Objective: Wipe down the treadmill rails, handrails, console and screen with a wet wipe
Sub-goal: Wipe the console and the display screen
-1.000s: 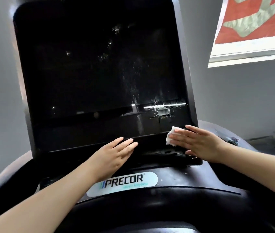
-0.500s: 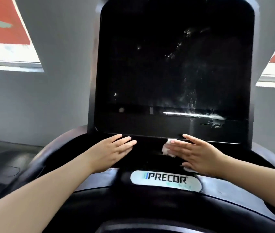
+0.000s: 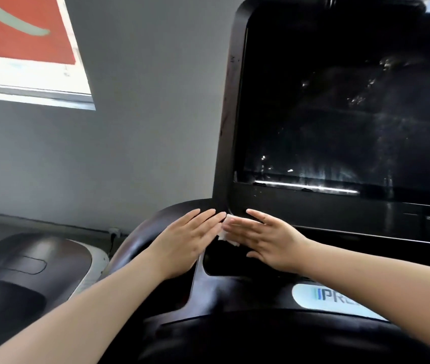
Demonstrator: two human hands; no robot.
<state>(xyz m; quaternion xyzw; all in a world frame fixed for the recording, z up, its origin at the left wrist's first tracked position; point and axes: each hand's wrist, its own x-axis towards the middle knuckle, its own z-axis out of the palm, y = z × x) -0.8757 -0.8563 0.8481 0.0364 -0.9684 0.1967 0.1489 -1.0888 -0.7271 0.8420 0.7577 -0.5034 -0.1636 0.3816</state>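
Wiping: right hand (image 3: 266,240), fingers straight, presses wet wipe (image 3: 226,233) at console (image 3: 235,290) ledge, screen's (image 3: 340,114) seven o'clock.
Left hand (image 3: 190,237): fingers flat, together.
Risk: wipe may bunch, missing streaks.

One legible marking is present. A pale oval badge (image 3: 340,300) sits on the black console (image 3: 235,292) below the screen (image 3: 340,114), towards the console's right side. It shows blue vertical bars followed by the dark capital letters "PR"; the right forearm covers the remaining letters. The red and white poster (image 3: 19,43) on the wall carries pale strokes that cannot be read.
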